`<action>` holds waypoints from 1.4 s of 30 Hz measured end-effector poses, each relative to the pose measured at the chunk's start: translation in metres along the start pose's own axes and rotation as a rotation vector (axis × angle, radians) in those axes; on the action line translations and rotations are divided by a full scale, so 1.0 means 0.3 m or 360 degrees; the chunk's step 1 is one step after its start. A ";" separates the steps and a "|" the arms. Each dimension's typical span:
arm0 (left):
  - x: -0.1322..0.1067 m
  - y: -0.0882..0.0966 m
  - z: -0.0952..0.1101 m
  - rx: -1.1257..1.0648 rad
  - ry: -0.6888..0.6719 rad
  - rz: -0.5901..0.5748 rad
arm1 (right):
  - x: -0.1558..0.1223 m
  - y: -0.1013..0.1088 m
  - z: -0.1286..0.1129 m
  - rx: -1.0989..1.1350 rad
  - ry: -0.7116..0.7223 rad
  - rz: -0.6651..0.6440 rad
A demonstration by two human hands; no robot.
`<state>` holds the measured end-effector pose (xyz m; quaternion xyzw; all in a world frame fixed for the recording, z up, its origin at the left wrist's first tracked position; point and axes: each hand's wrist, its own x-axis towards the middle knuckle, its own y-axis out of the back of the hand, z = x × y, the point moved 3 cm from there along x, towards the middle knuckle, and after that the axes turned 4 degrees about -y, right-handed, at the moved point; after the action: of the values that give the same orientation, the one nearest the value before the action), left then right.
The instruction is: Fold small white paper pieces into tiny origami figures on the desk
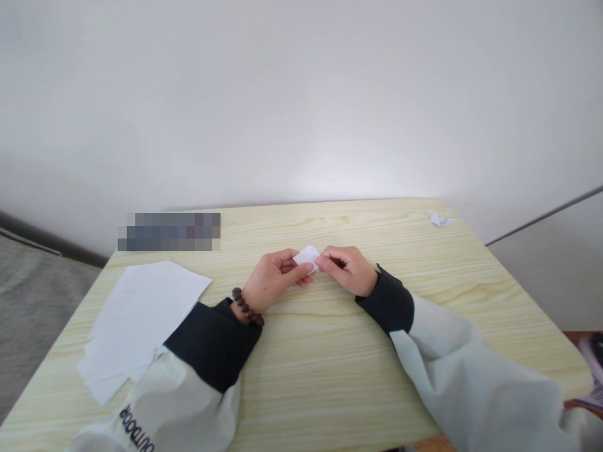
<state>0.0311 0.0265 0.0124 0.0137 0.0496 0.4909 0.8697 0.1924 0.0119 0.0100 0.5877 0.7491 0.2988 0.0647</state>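
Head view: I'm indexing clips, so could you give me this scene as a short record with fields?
Left hand: holds small white paper, thumb on top
Right hand: pinches that paper's right side
Left wrist: dark beaded bracelet
Surface: light wood-grain table
Table's left side: overlapping white sheets
Far right corner: white paper scrap
Far left: pixelated patch, contents unreadable
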 end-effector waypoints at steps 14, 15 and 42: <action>0.001 -0.004 0.001 -0.0045 -0.0005 0.0001 | 0.000 0.001 -0.001 0.0008 -0.0021 0.0004; 0.001 -0.004 -0.001 -0.0041 -0.0009 -0.0007 | 0.000 0.001 0.000 0.0014 -0.0023 0.0001; -0.004 0.007 0.007 0.0026 -0.0208 0.0131 | -0.004 0.010 0.006 0.0148 -0.0163 0.0116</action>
<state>0.0287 0.0266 0.0147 0.0547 -0.0039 0.5239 0.8500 0.1962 0.0120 0.0098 0.6315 0.7359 0.2354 0.0648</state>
